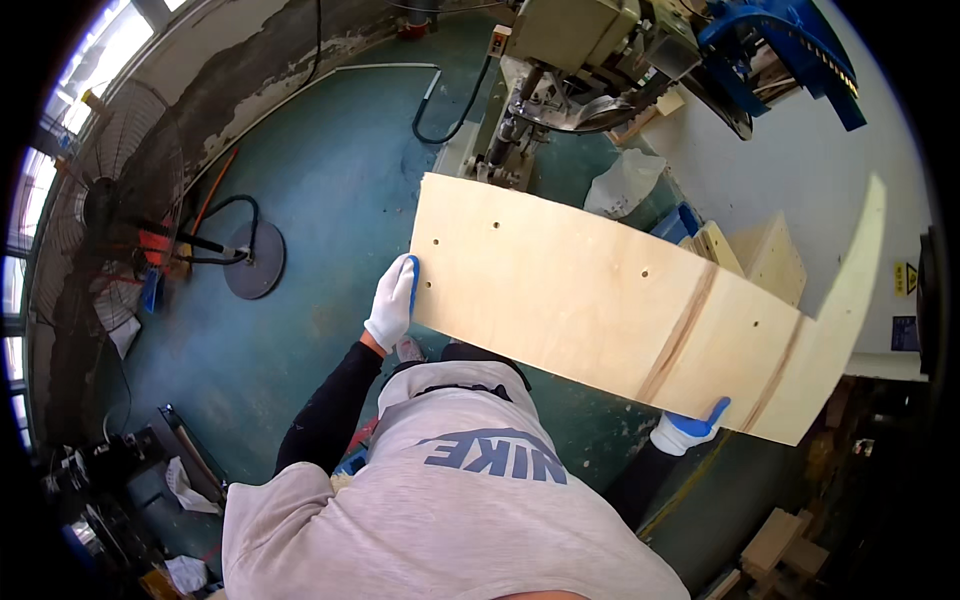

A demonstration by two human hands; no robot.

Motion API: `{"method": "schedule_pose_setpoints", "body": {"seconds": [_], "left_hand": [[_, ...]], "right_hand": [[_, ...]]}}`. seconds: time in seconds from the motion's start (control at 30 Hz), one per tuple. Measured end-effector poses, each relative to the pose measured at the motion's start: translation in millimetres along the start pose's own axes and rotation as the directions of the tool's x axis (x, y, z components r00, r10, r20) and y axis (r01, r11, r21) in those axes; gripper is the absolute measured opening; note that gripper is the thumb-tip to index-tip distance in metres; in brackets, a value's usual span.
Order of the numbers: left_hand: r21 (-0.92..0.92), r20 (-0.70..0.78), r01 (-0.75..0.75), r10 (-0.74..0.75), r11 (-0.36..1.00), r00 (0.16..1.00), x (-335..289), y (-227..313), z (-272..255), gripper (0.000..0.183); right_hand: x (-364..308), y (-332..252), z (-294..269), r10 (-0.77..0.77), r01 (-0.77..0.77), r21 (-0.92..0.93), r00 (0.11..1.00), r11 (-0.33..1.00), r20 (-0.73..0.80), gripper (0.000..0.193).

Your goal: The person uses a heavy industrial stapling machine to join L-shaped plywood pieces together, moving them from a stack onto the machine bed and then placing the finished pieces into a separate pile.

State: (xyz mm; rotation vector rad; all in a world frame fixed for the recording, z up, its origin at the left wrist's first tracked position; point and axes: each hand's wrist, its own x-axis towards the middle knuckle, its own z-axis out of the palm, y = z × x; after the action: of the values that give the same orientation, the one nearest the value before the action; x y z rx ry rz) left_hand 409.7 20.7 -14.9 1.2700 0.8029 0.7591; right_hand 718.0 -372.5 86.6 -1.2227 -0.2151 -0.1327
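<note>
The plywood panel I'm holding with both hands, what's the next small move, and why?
Probably carry the plywood panel forward toward the machine just past its far edge. The left hand grips its left end and the right hand its near edge by the right end, so it hangs level in the air above the green floor, with nothing under it.

A long, pale plywood panel (610, 300) (drilled with a few small holes and crossed by two dark streaks near its right end) is held flat in the air, gripped at both ends.
</note>
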Motion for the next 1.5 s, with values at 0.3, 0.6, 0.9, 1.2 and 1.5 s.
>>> {"method": "schedule_pose_setpoints", "body": {"seconds": [0.3, 0.6, 0.9, 1.2, 1.5], "left_hand": [[0.308, 0.022, 0.143, -0.158, 0.941, 0.987, 97.4, 52.2, 15.8, 0.034], [0.311, 0.063, 0.005, -0.026, 0.95, 0.998, 160.5, 51.6, -3.4, 0.036], [0.319, 0.189, -0.125, 0.066, 0.939, 0.98, 196.2, 64.0, -17.1, 0.037], [0.348, 0.257, -0.103, 0.011, 0.932, 0.966, 204.3, 77.4, -24.2, 0.042], [0.569, 0.277, -0.168, 0.005, 0.805, 0.961, 246.7, 93.7, -2.8, 0.051]], "right_hand": [[-12.4, 86.6, 52.9, 0.498, -0.497, 0.599, 0.848, 0.628, 0.181, 0.057], [-14.8, 127.4, 128.0, 0.525, -0.506, 0.428, 0.847, 0.749, 0.082, 0.051], [-36.9, 134.9, 147.5, 0.475, -0.424, 0.431, 0.88, 0.796, -0.011, 0.047], [-34.7, 125.4, 159.7, 0.351, -0.319, 0.234, 0.93, 0.918, -0.109, 0.047], [6.6, 142.4, 176.5, 0.461, -0.421, 0.344, 0.887, 0.839, -0.04, 0.047]]}}
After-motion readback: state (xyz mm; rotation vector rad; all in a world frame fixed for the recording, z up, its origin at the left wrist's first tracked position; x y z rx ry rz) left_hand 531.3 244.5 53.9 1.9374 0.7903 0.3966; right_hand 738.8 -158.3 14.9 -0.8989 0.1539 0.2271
